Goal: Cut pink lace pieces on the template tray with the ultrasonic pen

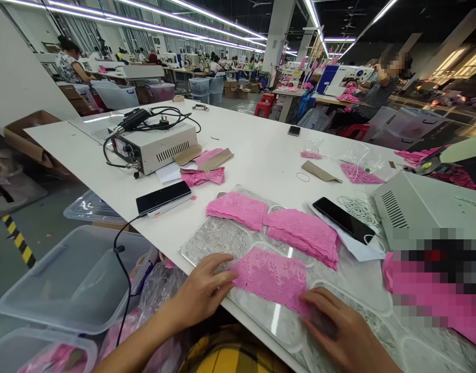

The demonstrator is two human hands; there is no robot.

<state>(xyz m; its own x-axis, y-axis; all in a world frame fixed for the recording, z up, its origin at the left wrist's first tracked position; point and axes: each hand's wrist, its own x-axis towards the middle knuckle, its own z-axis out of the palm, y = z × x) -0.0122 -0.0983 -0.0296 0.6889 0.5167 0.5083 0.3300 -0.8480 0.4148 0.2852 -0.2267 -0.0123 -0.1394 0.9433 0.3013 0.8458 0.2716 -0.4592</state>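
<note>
The left hand (205, 290) and right hand (333, 324) lie flat, fingers open, on opposite ends of a pink lace piece (271, 277). Its long axis runs left-right on the near tabletop (261, 150).

A pink lace piece (271, 277), floral-patterned and roughly rectangular, lies flat on the clear sheet (218, 241) at the surface's (253, 150) near edge, left hand (203, 292) touching its left end, right hand (335, 326) its lower right corner.
</note>
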